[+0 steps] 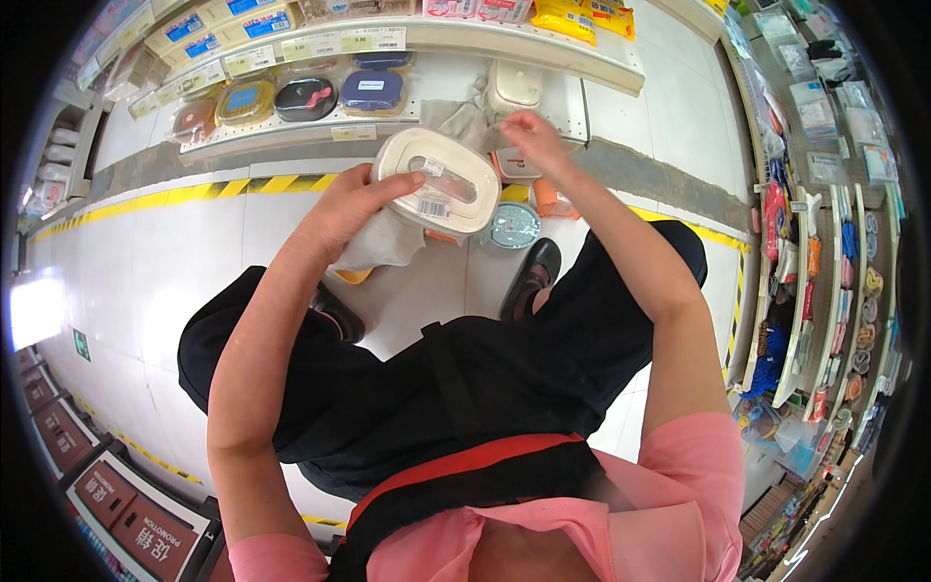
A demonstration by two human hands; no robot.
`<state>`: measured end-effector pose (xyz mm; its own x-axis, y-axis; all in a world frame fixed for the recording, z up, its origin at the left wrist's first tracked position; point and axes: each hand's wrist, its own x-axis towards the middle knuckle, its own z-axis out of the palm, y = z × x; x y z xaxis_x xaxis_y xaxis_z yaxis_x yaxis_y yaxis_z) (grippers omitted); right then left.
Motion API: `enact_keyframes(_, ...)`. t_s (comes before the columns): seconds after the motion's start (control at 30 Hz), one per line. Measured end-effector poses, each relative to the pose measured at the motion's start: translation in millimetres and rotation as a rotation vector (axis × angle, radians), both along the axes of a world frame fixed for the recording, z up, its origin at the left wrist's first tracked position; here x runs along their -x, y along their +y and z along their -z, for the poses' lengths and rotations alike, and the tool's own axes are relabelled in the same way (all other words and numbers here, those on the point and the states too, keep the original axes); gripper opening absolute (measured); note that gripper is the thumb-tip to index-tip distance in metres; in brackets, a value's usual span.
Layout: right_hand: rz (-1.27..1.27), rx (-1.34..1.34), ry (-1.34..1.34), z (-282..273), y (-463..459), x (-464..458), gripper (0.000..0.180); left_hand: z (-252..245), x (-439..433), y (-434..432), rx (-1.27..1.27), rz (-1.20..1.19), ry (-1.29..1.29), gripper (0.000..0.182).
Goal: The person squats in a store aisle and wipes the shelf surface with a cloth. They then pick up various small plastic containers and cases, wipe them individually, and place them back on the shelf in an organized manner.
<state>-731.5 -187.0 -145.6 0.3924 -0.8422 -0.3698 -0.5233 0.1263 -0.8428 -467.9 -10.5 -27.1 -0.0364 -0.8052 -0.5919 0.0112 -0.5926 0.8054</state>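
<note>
My left hand point(349, 211) grips a cream plastic food container point(444, 207) by its left end, the thumb resting on the lid. A clear window and barcode stickers show on the lid. Below that hand hangs a whitish cloth or wrapping point(382, 241). My right hand point(540, 151) is raised at the front of the lower shelf, fingers bent, beside a crumpled grey cloth point(460, 120). Whether its fingertips touch the cloth I cannot tell. Just beyond them a second cream container point(516, 86) sits on the shelf.
Wrapped lunch boxes point(371, 93) line the lower shelf point(429, 78) to the left. On the floor between my feet and the shelf are a light-blue glittery box point(513, 225) and an orange box point(554, 200). The upper shelf edge point(524, 47) juts out above. Hanging goods point(811, 240) flank the right.
</note>
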Motion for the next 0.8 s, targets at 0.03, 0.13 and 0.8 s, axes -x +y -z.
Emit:
enact_keyframes(0.03,0.016,0.187,0.072,5.1,-12.9,4.7,0.052,0.5,-4.0,-0.6,0.026,0.008,-0.028,0.08)
enact_keyframes(0.13,0.031,0.515,0.264,13.3,-34.4,6.6,0.063,-1.0,-14.2,1.3,0.054,-0.045,-0.086,0.078)
enact_keyframes(0.8,-0.589,0.922,0.814,54.8,-48.3,38.6,0.043,-19.6,-39.6,-6.0,0.091,-0.138,-0.2,0.073)
